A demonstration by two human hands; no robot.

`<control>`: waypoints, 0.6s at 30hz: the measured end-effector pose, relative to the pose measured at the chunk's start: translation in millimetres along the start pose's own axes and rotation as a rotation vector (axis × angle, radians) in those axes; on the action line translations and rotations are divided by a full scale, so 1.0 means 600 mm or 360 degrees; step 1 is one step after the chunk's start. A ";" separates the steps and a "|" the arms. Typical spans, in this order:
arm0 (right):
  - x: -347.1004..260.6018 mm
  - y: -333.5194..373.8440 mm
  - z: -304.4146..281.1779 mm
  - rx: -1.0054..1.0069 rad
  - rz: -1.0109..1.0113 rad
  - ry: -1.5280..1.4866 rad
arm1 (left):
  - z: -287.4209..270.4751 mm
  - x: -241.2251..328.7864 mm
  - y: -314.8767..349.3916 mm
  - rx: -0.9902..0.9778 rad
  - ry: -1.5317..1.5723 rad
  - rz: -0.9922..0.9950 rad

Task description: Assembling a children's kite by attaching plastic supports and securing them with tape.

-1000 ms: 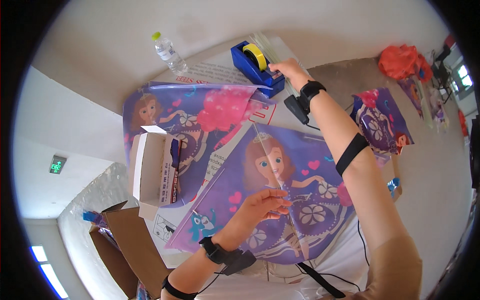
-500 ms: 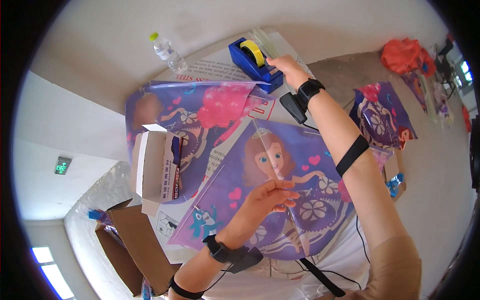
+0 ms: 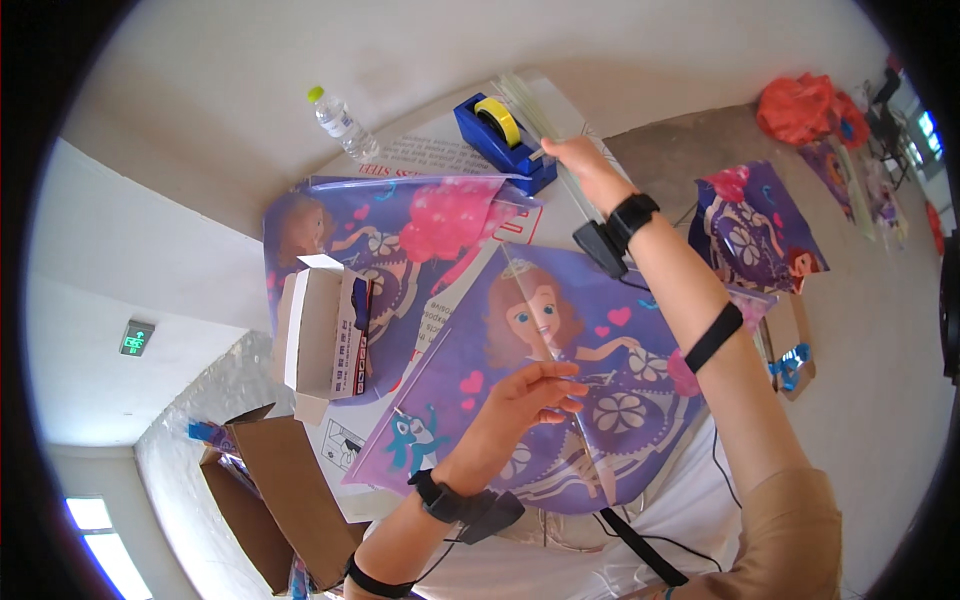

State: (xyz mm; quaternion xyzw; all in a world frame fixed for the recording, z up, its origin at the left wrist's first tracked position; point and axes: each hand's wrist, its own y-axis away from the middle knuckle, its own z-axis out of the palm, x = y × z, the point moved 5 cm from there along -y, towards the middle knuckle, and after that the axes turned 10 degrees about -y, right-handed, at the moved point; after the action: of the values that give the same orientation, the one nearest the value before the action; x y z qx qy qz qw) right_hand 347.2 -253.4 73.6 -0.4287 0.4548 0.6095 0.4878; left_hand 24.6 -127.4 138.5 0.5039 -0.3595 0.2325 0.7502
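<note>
Little has been shifted since the earlier frames: the left hand [image 3: 525,400] has been kept on the purple kite [image 3: 600,400], and the right hand [image 3: 580,158] has been kept stretched out at the blue tape dispenser [image 3: 505,135].

Nearest, the left hand is seen with its fingers [image 3: 565,378] curled and pressed together on a thin clear rod [image 3: 545,340] that is laid down the middle of the kite, over the printed cartoon figure. The kite is spread flat on the white table [image 3: 690,525], between the two forearms.

Just to the left, an open white carton [image 3: 320,335] is set on a second printed kite sheet [image 3: 400,235].

Farther off, the right hand is held at the front end of the dispenser, where the yellow tape roll [image 3: 497,118] is mounted; whether tape is pinched by its fingertips cannot be told.

A clear plastic bottle [image 3: 342,125] with a green cap is lying beyond the sheets. A brown cardboard box [image 3: 270,490] is seen at the lower left, and on the floor at the right another purple kite [image 3: 755,230] and a red bag [image 3: 800,105] are seen.
</note>
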 end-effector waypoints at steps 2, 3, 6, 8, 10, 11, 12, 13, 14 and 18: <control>0.008 0.031 -0.033 -0.0149 -0.0100 -0.0002 | 0.011 0.007 0.000 0.0003 0.0021 0.0007; 0.007 0.059 -0.041 -0.0157 -0.0097 -0.0015 | 0.010 0.009 0.005 0.0047 0.0044 0.0002; -0.008 0.164 -0.083 -0.0190 0.0000 0.0002 | 0.009 0.012 0.002 0.0067 0.0246 0.0094; -0.005 0.233 -0.132 -0.0206 0.0125 0.0034 | 0.005 0.016 -0.004 0.0119 0.0314 0.0108; -0.017 0.316 -0.184 -0.0157 0.0245 0.0050 | 0.007 0.015 -0.029 0.0138 0.0397 0.0121; -0.030 0.359 -0.199 -0.0101 0.0267 0.0024 | 0.006 0.018 -0.040 0.0176 0.0504 0.0161; -0.051 0.405 -0.199 -0.0032 0.0263 -0.0055 | 0.002 0.023 -0.052 0.0222 0.0609 0.0204; -0.058 0.444 -0.205 0.0047 0.0265 -0.0129 | 0.003 0.024 -0.069 0.0215 0.0603 0.0198; -0.053 0.468 -0.216 0.0047 0.0265 -0.0139 | 0.001 0.030 -0.083 0.0283 0.0632 0.0236; -0.027 0.521 -0.259 0.0107 0.0259 -0.0047 | -0.031 0.051 -0.172 0.0471 0.0671 0.0315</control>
State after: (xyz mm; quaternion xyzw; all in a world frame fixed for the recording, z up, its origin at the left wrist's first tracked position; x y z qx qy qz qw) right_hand 54.5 -442.5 97.8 -0.3647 0.5011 0.6378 0.4573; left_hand 122.7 -150.4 97.0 0.5109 -0.2049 0.4545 0.7003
